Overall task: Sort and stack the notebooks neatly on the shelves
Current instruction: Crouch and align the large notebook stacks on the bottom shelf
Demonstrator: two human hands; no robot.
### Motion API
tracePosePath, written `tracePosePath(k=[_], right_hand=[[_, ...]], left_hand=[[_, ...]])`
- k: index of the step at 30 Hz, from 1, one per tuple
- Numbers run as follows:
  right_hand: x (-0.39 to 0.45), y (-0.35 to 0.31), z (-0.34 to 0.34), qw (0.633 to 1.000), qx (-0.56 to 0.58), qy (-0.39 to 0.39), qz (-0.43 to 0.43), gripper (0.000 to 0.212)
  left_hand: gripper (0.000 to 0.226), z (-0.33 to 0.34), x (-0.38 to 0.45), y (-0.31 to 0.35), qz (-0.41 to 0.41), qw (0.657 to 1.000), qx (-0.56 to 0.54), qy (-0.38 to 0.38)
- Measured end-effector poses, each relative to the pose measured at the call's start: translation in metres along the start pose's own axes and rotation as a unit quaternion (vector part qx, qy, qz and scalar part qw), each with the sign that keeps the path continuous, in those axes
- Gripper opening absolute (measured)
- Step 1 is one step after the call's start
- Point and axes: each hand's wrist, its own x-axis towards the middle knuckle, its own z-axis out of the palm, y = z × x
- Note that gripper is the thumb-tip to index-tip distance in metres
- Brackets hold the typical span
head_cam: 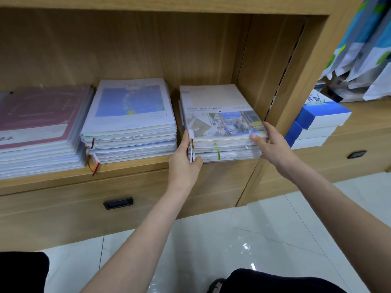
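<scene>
Three notebook stacks sat side by side on the shelf (pixel 135 169): left stack (pixel 40 132), middle stack (pixel 131 121), and right stack (pixel 222 125) between two hands.

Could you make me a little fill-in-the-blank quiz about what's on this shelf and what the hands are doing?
1. The wooden shelf bears ___ stacks of notebooks.
2. Both hands grip the ___ stack.
3. The middle stack's top cover shows a ___ picture.
4. The left hand holds that stack's left side, the right hand its ___ side.

Missing words: three; rightmost; blue; right
</scene>
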Motion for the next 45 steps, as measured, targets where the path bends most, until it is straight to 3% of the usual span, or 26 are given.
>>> tracePosePath(k=[9, 14, 18, 25, 30, 35, 39, 42, 45], right_hand=[[0.002, -0.002, -0.002, 1.0, 0.005, -0.01, 0.009, 0.048], [-0.002, 0.004, -0.001, 1.0, 0.002, -0.015, 0.007, 0.081], [-0.006, 0.012, 0.001, 1.0, -0.01, -0.015, -0.009, 0.086], [-0.008, 0.013, 0.0, 0.999, 0.032, -0.011, -0.009, 0.077], [-0.01, 0.012, 0.0, 0.999, 0.034, -0.006, -0.012, 0.077], [-0.009, 0.014, 0.001, 0.999, 0.037, -0.003, -0.01, 0.081], [-0.004, 0.016, 0.003, 1.0, 0.025, 0.009, -0.013, 0.086], [-0.003, 0.018, 0.001, 1.0, 0.01, -0.002, -0.013, 0.086], [-0.002, 0.02, 0.0, 1.0, 0.002, -0.007, -0.014, 0.091]], left_hand=[[0.077, 0.001, -0.006, 0.001, 0.014, 0.999, 0.046, -0.002], [0.074, -0.007, -0.009, -0.007, -0.014, 0.999, 0.005, -0.03], [0.067, -0.015, -0.014, -0.003, -0.015, 0.999, -0.034, -0.04], [0.048, -0.015, -0.008, 0.019, 0.02, 0.997, -0.065, 0.02], [0.037, -0.01, -0.001, 0.019, 0.018, 0.997, -0.02, 0.079], [0.041, -0.013, 0.001, 0.013, 0.034, 0.997, 0.03, 0.069], [0.059, -0.012, -0.005, -0.001, 0.016, 0.998, 0.067, -0.002], [0.068, -0.01, -0.005, -0.006, 0.019, 0.997, 0.077, 0.007], [0.062, -0.011, 0.0, -0.007, 0.028, 0.996, 0.081, 0.015]])
